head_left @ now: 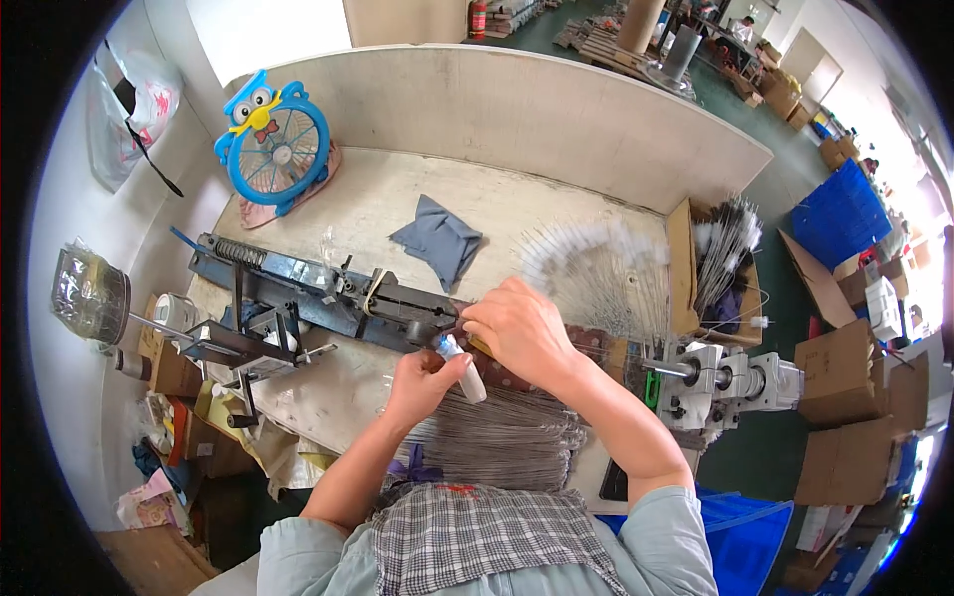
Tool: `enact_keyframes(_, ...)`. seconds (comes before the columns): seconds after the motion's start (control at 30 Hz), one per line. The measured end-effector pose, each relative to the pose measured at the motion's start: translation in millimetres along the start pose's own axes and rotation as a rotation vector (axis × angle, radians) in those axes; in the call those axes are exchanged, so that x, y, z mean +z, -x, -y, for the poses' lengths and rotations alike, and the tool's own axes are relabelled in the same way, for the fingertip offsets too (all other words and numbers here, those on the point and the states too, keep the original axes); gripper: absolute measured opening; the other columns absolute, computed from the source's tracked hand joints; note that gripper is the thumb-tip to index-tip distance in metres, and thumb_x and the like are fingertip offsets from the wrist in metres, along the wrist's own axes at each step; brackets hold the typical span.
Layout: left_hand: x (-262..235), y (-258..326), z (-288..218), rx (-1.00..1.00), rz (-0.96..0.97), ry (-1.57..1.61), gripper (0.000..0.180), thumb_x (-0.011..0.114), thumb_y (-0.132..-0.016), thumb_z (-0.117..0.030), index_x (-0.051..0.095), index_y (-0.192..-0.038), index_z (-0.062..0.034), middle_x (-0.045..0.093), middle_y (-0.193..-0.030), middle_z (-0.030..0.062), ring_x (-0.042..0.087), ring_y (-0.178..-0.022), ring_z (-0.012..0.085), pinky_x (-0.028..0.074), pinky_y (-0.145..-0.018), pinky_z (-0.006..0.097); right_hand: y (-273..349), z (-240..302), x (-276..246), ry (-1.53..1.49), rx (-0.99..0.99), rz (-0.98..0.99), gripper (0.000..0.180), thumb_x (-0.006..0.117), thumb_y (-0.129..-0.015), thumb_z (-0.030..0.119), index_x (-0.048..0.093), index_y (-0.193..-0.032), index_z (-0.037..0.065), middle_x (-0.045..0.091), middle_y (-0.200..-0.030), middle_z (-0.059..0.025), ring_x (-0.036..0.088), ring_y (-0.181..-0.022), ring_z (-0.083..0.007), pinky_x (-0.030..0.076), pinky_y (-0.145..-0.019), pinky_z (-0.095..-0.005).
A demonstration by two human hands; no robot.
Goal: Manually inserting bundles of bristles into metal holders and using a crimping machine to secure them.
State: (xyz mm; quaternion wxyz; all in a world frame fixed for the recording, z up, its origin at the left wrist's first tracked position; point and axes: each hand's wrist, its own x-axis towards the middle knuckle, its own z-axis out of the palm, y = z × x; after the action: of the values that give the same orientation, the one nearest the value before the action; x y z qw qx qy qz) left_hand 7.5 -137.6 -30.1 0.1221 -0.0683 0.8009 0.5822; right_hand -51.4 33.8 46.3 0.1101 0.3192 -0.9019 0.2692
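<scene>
My left hand (421,384) is closed around a small white bottle-like piece with a blue-and-white end (465,372). It is close to the dark metal bench fixture (397,310). My right hand (519,331) is just to the right, back up and fingers curled at the fixture's near end. What its fingertips grip, if anything, is hidden; a bit of yellow (481,345) shows below them. Under both hands lies a thick bundle of thin metal wires (487,437) near my apron. White-bristled wire brushes (596,258) are fanned out beyond my right hand.
A blue cartoon-shaped fan (278,154) and a folded grey cloth (437,238) are on the bench. A cranked metal device (234,348) stands left. At right are a silver motorised machine (730,382) and a cardboard box of wire brushes (686,268). A low board (517,109) edges the back.
</scene>
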Motion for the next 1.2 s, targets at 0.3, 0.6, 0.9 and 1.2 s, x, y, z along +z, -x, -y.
enact_keyframes(0.3, 38, 5, -12, 0.084, -0.018, 0.488, 0.016, 0.056, -0.074, 0.004, 0.047, -0.085, -0.0033, 0.057, -0.068, 0.0084, 0.059, -0.058, 0.0165, 0.049, -0.052, 0.03, 76, -18, 9, -0.167, -0.028, -0.048, 0.021, 0.068, -0.074, 0.009, 0.064, -0.094, 0.005, 0.062, -0.078, -0.0081, 0.062, -0.072, -0.0224, 0.049, -0.057, -0.0326)
enact_keyframes(0.6, -25, 10, 23, 0.06, -0.231, 0.237, 0.029, 0.066, -0.084, -0.024, 0.053, -0.098, -0.0022, 0.06, -0.082, 0.0061, 0.059, -0.068, 0.0133, 0.047, -0.058, 0.025, 67, -26, 40, -0.202, 0.001, 0.061, 0.025, 0.066, -0.076, 0.014, 0.059, -0.099, 0.005, 0.056, -0.088, -0.0091, 0.06, -0.08, -0.0282, 0.05, -0.069, -0.0362)
enact_keyframes(0.9, -135, 38, 85, -0.319, -0.513, 1.001, 0.02, 0.062, -0.086, -0.031, 0.062, -0.087, -0.0118, 0.06, -0.076, -0.0045, 0.056, -0.066, 0.0099, 0.046, -0.062, 0.024, 60, -10, 29, -0.251, 0.028, 0.1, 0.016, 0.068, -0.075, 0.014, 0.063, -0.088, 0.005, 0.055, -0.081, -0.0099, 0.059, -0.071, -0.03, 0.05, -0.062, -0.0376)
enact_keyframes(1.2, -96, 26, 80, -0.049, -0.625, 0.9, 0.011, 0.057, -0.083, -0.015, 0.063, -0.082, -0.0054, 0.059, -0.07, 0.0014, 0.055, -0.063, 0.0106, 0.044, -0.06, 0.023, 58, 2, -20, -0.106, 0.02, -0.003, 0.016, 0.068, -0.074, 0.01, 0.064, -0.09, 0.006, 0.06, -0.082, -0.0087, 0.06, -0.074, -0.0273, 0.048, -0.064, -0.0377)
